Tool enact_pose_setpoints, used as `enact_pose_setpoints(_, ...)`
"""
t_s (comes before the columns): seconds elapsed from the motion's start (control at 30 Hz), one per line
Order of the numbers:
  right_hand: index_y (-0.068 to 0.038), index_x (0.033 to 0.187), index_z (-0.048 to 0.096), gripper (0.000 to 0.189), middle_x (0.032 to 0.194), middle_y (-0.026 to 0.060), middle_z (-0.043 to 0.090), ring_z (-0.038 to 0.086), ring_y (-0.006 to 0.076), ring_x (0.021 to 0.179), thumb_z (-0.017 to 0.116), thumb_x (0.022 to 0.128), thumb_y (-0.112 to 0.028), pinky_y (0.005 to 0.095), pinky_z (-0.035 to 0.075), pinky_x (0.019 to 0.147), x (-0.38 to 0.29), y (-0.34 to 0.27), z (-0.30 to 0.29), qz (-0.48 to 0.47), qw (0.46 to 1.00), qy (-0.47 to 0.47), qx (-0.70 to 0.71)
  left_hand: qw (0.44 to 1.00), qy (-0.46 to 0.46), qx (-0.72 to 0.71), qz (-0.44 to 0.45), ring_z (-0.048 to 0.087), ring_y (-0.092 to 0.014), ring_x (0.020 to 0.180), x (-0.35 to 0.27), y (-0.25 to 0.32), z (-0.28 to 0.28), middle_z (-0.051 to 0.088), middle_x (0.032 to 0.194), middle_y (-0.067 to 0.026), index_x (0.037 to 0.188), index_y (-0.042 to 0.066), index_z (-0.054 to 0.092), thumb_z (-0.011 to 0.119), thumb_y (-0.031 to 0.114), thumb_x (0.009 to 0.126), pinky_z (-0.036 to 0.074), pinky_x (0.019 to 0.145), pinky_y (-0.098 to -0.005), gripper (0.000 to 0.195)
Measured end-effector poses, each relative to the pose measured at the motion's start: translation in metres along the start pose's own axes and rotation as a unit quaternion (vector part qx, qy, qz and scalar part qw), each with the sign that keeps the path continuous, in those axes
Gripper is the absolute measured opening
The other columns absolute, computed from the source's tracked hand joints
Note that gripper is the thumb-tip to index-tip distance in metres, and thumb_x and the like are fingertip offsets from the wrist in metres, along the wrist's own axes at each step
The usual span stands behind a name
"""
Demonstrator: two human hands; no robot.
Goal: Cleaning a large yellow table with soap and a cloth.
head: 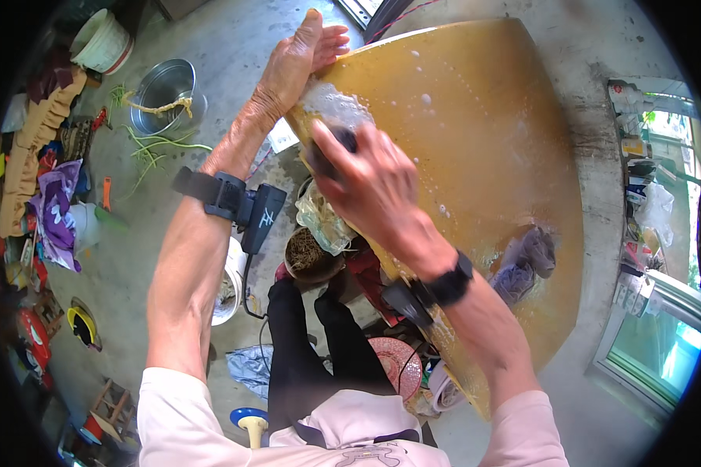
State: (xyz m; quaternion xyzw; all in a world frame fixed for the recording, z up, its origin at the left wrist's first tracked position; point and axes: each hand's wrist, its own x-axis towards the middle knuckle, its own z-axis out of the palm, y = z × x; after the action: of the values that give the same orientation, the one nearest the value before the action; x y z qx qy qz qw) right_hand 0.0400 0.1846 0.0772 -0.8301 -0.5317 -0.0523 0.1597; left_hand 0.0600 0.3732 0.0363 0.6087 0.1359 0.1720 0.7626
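Observation:
A large yellow-brown board (pixel 490 134), wet and dotted with suds, stretches out before me and to my right. My right hand (pixel 374 181) grips a dark scrubbing pad (pixel 344 140), blurred by motion, against its left edge. White foam (pixel 336 105) lies just beyond the pad. At the board's far left corner, my left hand (pixel 306 52) rests its side along the edge, thumb raised, fingers extended and holding nothing. A crumpled purple-grey cloth (pixel 523 265) lies wet on the board, right of my right forearm.
On the concrete floor to the left stand a metal bucket (pixel 163 96) with a rope handle and a white bucket (pixel 102 41). A pot of dry fibres (pixel 312 254) sits by my feet, near a pink woven hat (pixel 394 365). A cluttered windowsill (pixel 642 175) runs along the right.

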Motion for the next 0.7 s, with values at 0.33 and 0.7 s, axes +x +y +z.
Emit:
enact_pose_setpoints(0.33, -0.021, 0.123, 0.052, 0.058, 0.09, 0.0137, 0.05, 0.056, 0.0297, 0.078, 0.072, 0.069, -0.022, 0.0388, 0.048, 0.066, 0.003, -0.005, 0.003, 0.02, 0.999, 0.0, 0.034, 1.0, 0.001, -0.011, -0.013, 0.051, -0.026, 0.116, -0.006, 0.005, -0.002, 0.053, 0.123, -0.0185, 0.124, -0.005, 0.048, 0.027, 0.061, 0.092, 0.035, 0.104, -0.0357, 0.076)
enact_pose_setpoints(0.7, -0.019, 0.115, 0.059, 0.054, 0.09, 0.0101, 0.052, 0.056, 0.0252, 0.078, 0.075, 0.063, -0.018, 0.0349, 0.047, 0.065, -0.163, -0.002, -0.052, 0.111, 0.993, -0.018, 0.027, 0.992, 0.035, 0.121, 0.017, 0.053, -0.025, 0.113, -0.007, -0.002, -0.003, 0.055, 0.12, -0.0184, 0.122, -0.003, 0.052, 0.029, 0.059, 0.092, 0.039, 0.101, -0.0351, 0.072)
